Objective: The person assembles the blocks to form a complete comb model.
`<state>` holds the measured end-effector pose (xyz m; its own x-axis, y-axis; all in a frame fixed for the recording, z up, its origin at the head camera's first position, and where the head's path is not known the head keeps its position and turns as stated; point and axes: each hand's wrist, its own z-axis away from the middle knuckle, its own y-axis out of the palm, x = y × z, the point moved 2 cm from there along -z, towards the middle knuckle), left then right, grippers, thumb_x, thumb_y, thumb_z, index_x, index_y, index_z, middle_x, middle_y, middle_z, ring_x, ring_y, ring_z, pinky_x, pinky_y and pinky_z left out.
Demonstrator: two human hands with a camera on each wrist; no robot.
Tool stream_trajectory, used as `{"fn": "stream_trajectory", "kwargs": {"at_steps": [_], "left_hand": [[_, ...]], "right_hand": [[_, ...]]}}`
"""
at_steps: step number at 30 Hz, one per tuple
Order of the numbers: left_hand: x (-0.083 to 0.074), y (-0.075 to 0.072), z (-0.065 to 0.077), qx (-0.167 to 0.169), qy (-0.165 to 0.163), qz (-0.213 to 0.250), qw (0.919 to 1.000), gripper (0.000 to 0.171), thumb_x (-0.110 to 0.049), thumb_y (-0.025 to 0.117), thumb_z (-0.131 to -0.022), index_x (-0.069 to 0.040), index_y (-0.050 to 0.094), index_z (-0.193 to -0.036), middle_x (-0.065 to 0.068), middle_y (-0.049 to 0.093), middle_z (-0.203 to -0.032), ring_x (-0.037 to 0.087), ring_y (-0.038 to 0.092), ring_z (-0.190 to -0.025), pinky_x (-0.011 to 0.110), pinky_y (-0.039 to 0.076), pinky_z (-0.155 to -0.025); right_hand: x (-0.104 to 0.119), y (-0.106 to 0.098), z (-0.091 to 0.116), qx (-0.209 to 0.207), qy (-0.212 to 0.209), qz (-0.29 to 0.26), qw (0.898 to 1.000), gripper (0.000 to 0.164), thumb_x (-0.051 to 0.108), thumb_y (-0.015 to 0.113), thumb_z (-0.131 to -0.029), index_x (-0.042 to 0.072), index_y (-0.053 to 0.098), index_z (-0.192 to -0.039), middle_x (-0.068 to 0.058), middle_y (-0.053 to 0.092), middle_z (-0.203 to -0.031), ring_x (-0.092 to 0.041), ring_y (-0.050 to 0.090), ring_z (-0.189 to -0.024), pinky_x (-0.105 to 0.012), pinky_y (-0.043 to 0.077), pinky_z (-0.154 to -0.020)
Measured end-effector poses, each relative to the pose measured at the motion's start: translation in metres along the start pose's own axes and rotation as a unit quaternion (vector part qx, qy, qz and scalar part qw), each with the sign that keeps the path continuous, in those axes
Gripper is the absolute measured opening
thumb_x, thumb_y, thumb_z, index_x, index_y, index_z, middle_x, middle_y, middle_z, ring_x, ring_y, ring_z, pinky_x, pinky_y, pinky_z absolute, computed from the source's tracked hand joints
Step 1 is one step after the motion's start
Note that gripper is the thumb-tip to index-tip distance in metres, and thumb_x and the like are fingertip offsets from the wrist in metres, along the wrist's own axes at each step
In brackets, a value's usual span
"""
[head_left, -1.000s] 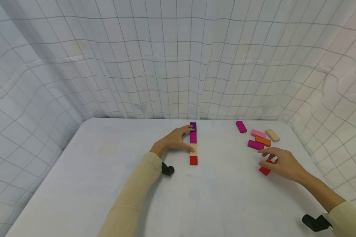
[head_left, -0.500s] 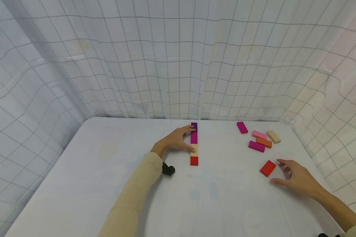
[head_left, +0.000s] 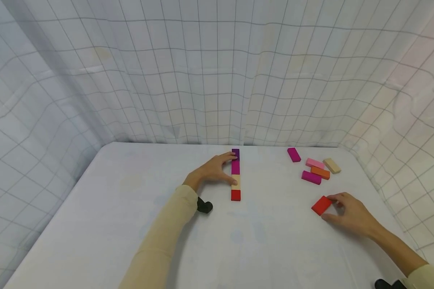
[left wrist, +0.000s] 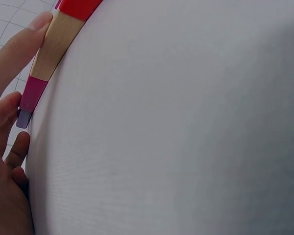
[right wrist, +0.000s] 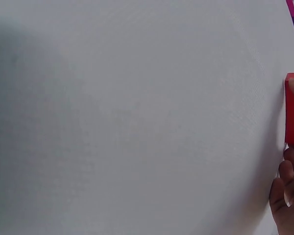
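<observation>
A straight row of small blocks runs front to back in the head view: dark purple block (head_left: 236, 151), magenta block (head_left: 235, 167), plain wooden block (head_left: 237, 178) and red block (head_left: 236, 195) nearest. My left hand (head_left: 212, 169) lies along its left side, thumb touching the wooden block and fingertips at the dark purple one. In the left wrist view, the thumb (left wrist: 19, 51) is against the wooden block (left wrist: 59, 44). Off to the right, my right hand (head_left: 354, 214) pinches another red block (head_left: 322, 205) between thumb and fingers; the right wrist view shows this red block (right wrist: 292, 115) on edge.
Behind the right hand lie loose blocks: magenta block (head_left: 311, 177), orange block (head_left: 320, 173), pink block (head_left: 315, 163) and wooden block (head_left: 332, 165). Another magenta block (head_left: 294, 154) sits farther back. Checked curtains (head_left: 217, 80) border the white table (head_left: 130, 224) at the back and sides.
My right hand drew back from over the loose red block toward the lower right, then came in and took hold of it, shifting it slightly left. The left hand has stayed put.
</observation>
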<state>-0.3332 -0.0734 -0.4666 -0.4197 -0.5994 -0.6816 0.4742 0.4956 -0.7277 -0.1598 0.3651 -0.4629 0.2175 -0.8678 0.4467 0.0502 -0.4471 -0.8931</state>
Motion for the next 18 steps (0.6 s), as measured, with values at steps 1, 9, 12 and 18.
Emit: {"fn": "stream_trajectory", "kwargs": {"at_steps": [1, 9, 12, 18], "left_hand": [[0.0, 0.0, 0.0, -0.001, 0.0, 0.0, 1.0, 0.102, -0.043, 0.09, -0.078, -0.018, 0.037, -0.162, 0.005, 0.02, -0.171, 0.027, 0.018, -0.155, 0.051, 0.019, -0.123], [-0.001, 0.0, 0.001, 0.001, 0.004, 0.003, 1.0, 0.101, -0.043, 0.09, -0.078, -0.019, 0.038, -0.162, 0.004, 0.02, -0.171, 0.027, 0.018, -0.155, 0.052, 0.019, -0.123], [0.0, 0.001, 0.0, 0.002, 0.003, 0.001, 1.0, 0.101, -0.045, 0.09, -0.078, -0.021, 0.038, -0.161, 0.003, 0.02, -0.171, 0.027, 0.018, -0.155, 0.051, 0.02, -0.123], [0.001, 0.001, 0.001, -0.003, -0.001, 0.002, 1.0, 0.101, -0.043, 0.09, -0.078, -0.021, 0.039, -0.161, 0.003, 0.02, -0.171, 0.026, 0.018, -0.155, 0.05, 0.02, -0.123]], "right_hand": [[0.002, 0.001, -0.001, 0.003, 0.001, 0.006, 1.0, 0.067, 0.036, 0.088, -0.081, -0.007, 0.064, -0.126, -0.015, 0.062, -0.111, -0.03, 0.058, -0.096, -0.045, 0.054, -0.075], [0.01, 0.009, -0.007, -0.011, 0.032, 0.018, 0.999, 0.078, 0.046, 0.089, -0.079, -0.011, 0.062, -0.124, -0.021, 0.062, -0.11, -0.032, 0.058, -0.094, -0.047, 0.056, -0.074], [0.014, 0.009, -0.01, -0.016, 0.021, 0.016, 1.0, 0.073, 0.04, 0.091, -0.078, -0.01, 0.063, -0.124, -0.018, 0.064, -0.108, -0.031, 0.059, -0.093, -0.045, 0.057, -0.073], [0.029, 0.0, -0.025, 0.0, 0.0, 0.005, 1.0, 0.071, 0.036, 0.09, -0.079, -0.007, 0.063, -0.129, -0.018, 0.064, -0.11, -0.033, 0.06, -0.096, -0.04, 0.056, -0.07]]}}
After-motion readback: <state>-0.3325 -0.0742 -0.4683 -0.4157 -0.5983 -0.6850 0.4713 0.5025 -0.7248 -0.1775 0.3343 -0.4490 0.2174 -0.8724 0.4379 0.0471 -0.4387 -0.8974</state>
